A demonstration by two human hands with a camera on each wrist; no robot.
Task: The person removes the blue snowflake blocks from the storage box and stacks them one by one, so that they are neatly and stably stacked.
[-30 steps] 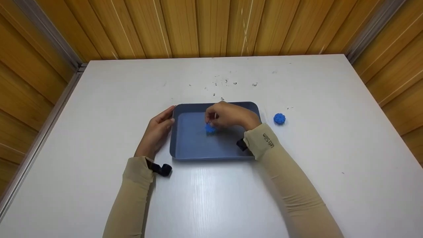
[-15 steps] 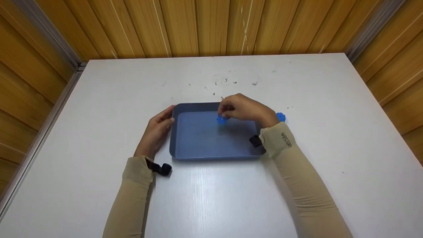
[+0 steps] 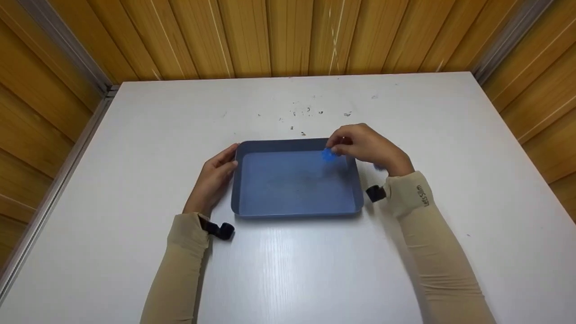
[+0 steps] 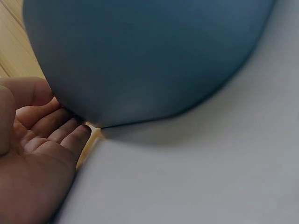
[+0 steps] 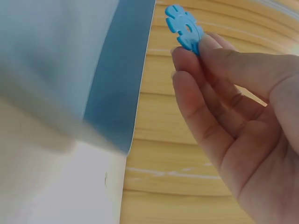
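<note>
In the head view, a shallow blue-grey tray (image 3: 288,184) lies on the table. My left hand (image 3: 212,180) rests against its left side, and in the left wrist view the thumb and fingertips touch the tray wall (image 4: 140,60) from outside. Over the tray's far right part, my right hand (image 3: 366,146) pinches a blue snowflake-shaped disc (image 3: 328,155) between thumb and fingers. The right wrist view shows this notched disc (image 5: 183,27) tilted up, a hole at its centre, clear of the tray rim.
Just right of the tray lies more blue plastic (image 3: 379,167), mostly hidden behind the right wrist. The white table (image 3: 279,270) has dark scuff marks beyond the tray. Wood-look panels (image 3: 288,38) stand behind and at both sides.
My right hand has lifted the blue disc and carried it rightward, from the tray's middle to its far right corner. The left hand and tray have stayed put.
</note>
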